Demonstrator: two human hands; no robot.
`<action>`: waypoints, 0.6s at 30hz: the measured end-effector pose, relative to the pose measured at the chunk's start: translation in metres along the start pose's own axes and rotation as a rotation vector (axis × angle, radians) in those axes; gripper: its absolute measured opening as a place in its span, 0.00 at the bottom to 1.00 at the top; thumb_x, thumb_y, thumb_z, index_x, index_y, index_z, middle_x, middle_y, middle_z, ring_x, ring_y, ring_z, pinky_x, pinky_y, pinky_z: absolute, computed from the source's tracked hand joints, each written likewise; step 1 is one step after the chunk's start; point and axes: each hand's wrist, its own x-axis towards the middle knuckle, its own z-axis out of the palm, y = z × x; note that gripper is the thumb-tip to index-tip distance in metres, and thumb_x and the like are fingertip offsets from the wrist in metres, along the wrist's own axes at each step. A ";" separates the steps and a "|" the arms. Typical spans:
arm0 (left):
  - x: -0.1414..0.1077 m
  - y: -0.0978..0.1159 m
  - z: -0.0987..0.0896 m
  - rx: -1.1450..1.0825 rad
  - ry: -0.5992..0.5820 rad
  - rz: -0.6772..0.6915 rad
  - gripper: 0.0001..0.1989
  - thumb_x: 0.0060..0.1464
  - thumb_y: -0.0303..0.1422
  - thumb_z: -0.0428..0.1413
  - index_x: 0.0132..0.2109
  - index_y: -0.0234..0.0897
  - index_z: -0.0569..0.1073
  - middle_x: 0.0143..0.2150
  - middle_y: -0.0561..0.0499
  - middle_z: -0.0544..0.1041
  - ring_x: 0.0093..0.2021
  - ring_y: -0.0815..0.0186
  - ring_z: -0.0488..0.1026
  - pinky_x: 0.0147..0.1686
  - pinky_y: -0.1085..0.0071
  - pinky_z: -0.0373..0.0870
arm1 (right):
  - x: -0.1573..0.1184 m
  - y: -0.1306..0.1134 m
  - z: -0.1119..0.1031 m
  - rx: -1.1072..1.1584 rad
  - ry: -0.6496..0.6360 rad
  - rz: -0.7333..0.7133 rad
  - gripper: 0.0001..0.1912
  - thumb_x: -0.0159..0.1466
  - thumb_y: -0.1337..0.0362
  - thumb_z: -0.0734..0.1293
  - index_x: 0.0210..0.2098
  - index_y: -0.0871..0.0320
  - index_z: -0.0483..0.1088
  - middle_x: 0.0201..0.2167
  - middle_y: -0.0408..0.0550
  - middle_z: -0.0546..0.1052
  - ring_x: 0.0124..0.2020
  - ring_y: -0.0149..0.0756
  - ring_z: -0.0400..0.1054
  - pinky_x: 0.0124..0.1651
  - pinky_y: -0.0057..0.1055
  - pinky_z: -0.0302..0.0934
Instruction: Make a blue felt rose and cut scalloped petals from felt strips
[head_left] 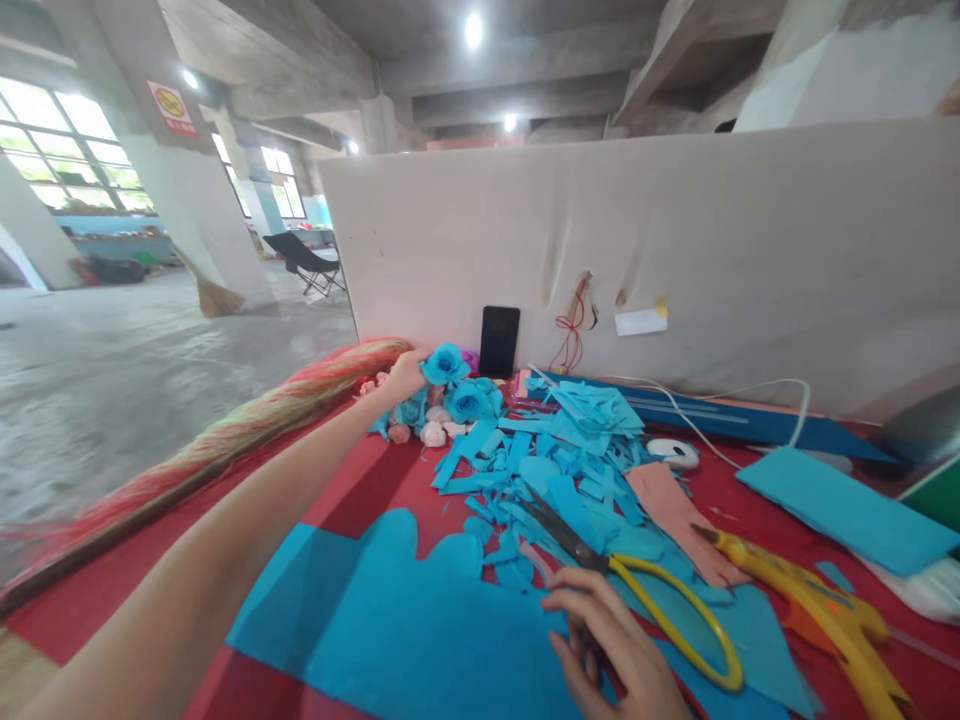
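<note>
At the back left of the red table, my left hand [406,374] reaches to a blue paper flower [446,364], its fingers closed at the flower's left edge. Another blue flower [469,402] and small pale roses [433,433] lie just below. My right hand [592,640] is near the front, fingers curled and apart, over a large blue paper sheet [405,630] with a scalloped edge. Nothing shows between its fingers. Beside it, scissors with yellow handles [675,610] lie with their blades on blue scraps.
Blue paper scraps [540,460] cover the middle. A yellow glue gun [817,610] lies at right, below folded blue paper [847,505]. A dark phone [499,341] leans on the white panel [465,240]. A fringed bundle [247,425] runs along the left edge.
</note>
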 end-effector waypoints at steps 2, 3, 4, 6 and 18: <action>0.001 0.001 0.003 0.035 0.002 0.006 0.14 0.57 0.36 0.51 0.46 0.31 0.68 0.45 0.47 0.71 0.42 0.61 0.70 0.41 0.62 0.70 | -0.001 0.000 0.000 -0.002 0.003 -0.003 0.07 0.63 0.68 0.57 0.40 0.53 0.63 0.42 0.48 0.67 0.22 0.23 0.63 0.23 0.20 0.61; 0.001 0.001 0.004 0.054 -0.001 0.008 0.14 0.57 0.36 0.51 0.47 0.31 0.68 0.45 0.47 0.71 0.42 0.61 0.70 0.41 0.61 0.70 | -0.001 0.000 0.000 -0.002 0.004 -0.005 0.08 0.63 0.68 0.57 0.40 0.53 0.63 0.42 0.48 0.67 0.22 0.23 0.64 0.23 0.20 0.61; 0.002 0.001 0.005 0.070 -0.007 0.012 0.14 0.57 0.36 0.51 0.47 0.31 0.68 0.45 0.47 0.71 0.42 0.61 0.70 0.41 0.61 0.71 | -0.001 0.000 0.000 -0.002 0.003 -0.011 0.08 0.63 0.69 0.57 0.40 0.53 0.63 0.42 0.48 0.67 0.22 0.23 0.64 0.23 0.20 0.61; 0.002 0.001 0.006 0.098 -0.021 0.018 0.14 0.57 0.36 0.51 0.46 0.31 0.69 0.44 0.48 0.71 0.42 0.61 0.71 0.40 0.62 0.71 | -0.001 0.001 0.000 -0.003 -0.007 -0.015 0.08 0.63 0.69 0.57 0.40 0.53 0.63 0.42 0.48 0.67 0.23 0.23 0.64 0.24 0.19 0.61; -0.012 -0.010 0.001 0.255 0.013 0.069 0.14 0.58 0.37 0.51 0.45 0.31 0.69 0.43 0.48 0.71 0.41 0.61 0.71 0.40 0.62 0.71 | 0.000 0.000 0.001 0.000 0.020 -0.032 0.08 0.62 0.69 0.58 0.40 0.53 0.63 0.41 0.48 0.68 0.21 0.22 0.63 0.22 0.19 0.60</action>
